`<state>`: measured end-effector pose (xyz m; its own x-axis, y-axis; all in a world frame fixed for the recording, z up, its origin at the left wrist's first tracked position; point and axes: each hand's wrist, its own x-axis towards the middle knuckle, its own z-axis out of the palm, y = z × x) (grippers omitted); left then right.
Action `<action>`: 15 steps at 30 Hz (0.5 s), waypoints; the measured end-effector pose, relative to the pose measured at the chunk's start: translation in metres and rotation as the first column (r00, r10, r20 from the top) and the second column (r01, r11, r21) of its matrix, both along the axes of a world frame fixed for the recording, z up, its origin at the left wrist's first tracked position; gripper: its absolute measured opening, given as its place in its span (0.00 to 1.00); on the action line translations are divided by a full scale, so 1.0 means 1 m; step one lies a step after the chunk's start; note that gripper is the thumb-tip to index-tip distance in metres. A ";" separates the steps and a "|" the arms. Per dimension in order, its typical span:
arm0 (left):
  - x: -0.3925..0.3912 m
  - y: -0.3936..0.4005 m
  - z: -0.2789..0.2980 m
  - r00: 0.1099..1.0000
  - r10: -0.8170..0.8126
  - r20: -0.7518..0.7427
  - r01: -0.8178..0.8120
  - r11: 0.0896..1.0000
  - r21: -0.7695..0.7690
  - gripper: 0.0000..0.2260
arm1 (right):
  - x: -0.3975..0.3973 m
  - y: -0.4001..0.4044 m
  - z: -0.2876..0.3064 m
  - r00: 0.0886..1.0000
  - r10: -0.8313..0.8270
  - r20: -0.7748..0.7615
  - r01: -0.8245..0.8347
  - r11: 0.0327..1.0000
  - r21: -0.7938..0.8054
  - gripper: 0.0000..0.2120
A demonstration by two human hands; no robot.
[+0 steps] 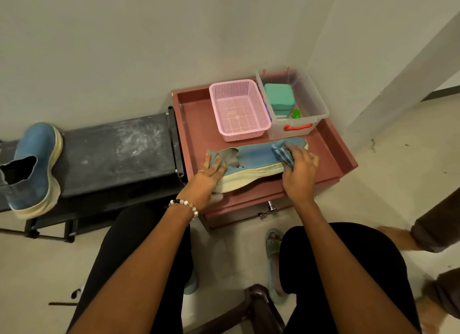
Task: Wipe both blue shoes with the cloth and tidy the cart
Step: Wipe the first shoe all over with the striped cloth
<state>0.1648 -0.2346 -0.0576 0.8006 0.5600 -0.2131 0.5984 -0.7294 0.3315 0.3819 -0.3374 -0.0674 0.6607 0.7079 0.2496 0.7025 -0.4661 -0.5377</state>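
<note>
The head view looks down on a reddish-brown cart [196, 124] set in the corner, and everything else is placed from it here. On the front part of its top a blue shoe [256, 156] lies on its side, pale sole toward the person, toe toward the cart's right edge. The left hand [207, 176] grips the heel end, fingers curled over the collar, steadying the shoe. The right hand [298, 171] clutches a striped blue-grey cloth [282, 154] and presses it on the toe end of the upper. Behind the shoe, toward the back of the cart, stand a pink basket [239, 109] and, just beside it at the right, a clear plastic bin [311, 102] holding a teal box [278, 97] and some small green item too small to name. Left of the cart, on a dusty black bench [112, 154], the second blue shoe [34, 166] sits well apart from the hands. By my reading, wiping of the first shoe is under way; whether the bench shoe has been cleaned cannot be told, and the cart remains to be tidied once the shoes are done.
</note>
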 end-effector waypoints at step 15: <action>-0.003 0.006 0.000 0.921 0.288 0.262 -0.214 0.937 -0.276 0.33 | -0.046 0.006 -0.001 0.630 0.677 0.380 -0.601 0.735 -0.314 0.28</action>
